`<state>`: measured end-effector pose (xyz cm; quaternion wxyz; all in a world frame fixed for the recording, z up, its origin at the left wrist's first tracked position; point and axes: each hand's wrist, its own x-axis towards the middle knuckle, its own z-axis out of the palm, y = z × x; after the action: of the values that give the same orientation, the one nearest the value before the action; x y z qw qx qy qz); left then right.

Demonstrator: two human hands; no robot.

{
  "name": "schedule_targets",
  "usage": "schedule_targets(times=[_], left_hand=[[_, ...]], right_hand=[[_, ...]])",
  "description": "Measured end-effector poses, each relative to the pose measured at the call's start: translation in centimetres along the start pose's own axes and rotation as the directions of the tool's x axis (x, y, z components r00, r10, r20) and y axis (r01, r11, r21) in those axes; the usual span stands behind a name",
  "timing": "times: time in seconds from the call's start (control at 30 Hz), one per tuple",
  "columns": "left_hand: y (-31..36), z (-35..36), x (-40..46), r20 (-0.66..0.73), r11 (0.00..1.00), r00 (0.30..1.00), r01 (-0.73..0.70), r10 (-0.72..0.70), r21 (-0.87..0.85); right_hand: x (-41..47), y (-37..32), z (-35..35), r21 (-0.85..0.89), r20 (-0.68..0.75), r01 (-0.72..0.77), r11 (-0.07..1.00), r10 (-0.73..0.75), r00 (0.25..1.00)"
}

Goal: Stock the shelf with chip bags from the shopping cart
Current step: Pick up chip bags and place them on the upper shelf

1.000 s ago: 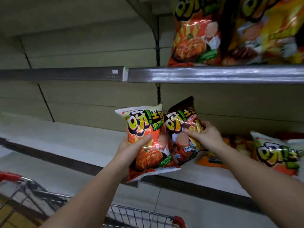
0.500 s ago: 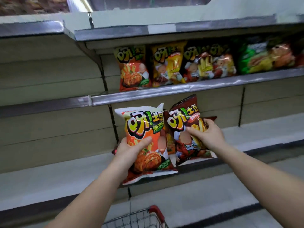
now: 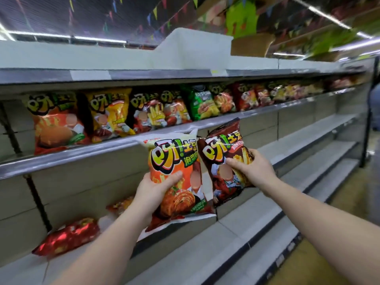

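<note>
Carrying two chip bags up to the shelf

My left hand (image 3: 152, 190) grips the orange bag (image 3: 176, 177), my right hand (image 3: 253, 171) the brown bag (image 3: 224, 161); both stand upright, tops up, fronts toward me. Above my fingertips, the stocked shelf (image 3: 82, 153) looks full, so I judge placement needs a free gap.

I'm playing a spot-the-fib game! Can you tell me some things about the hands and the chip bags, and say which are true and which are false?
1. The left hand holds an orange bag. True.
2. The right hand is empty. False: it grips a dark brown bag.
3. A row of bags stands on the upper shelf. True.
4. The two held bags already lie flat on a shelf. False: both are held up in the air in front of the shelves.
5. A red bag lies on the lower shelf. True.
</note>
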<state>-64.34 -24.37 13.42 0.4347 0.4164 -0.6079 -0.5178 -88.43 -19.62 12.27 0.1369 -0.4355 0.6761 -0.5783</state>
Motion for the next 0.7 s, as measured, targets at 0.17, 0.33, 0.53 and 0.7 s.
schedule_targets(times=[0.17, 0.33, 0.53, 0.7], left_hand=[[0.8, 6.5, 0.9, 0.063, 1.0, 0.998, 0.004, -0.003, -0.023], [2.3, 12.7, 1.9, 0.093, 1.0, 0.996, -0.002, -0.001, 0.028], [3.6, 19.8, 3.1, 0.117, 1.0, 0.993, -0.015, 0.012, 0.026], [3.5, 24.5, 4.4, 0.147, 1.0, 0.989, -0.002, 0.003, -0.01]], right_hand=[[2.3, 2.1, -6.3, -0.04, -0.075, -0.01, 0.999, 0.007, 0.997], [4.9, 3.9, -11.8, -0.051, -0.122, -0.01, 0.999, 0.004, 0.992], [8.4, 6.1, -18.1, -0.075, -0.146, -0.004, 0.997, -0.007, 0.989], [10.4, 7.9, -22.0, -0.051, -0.151, -0.001, 0.999, -0.007, 0.989]])
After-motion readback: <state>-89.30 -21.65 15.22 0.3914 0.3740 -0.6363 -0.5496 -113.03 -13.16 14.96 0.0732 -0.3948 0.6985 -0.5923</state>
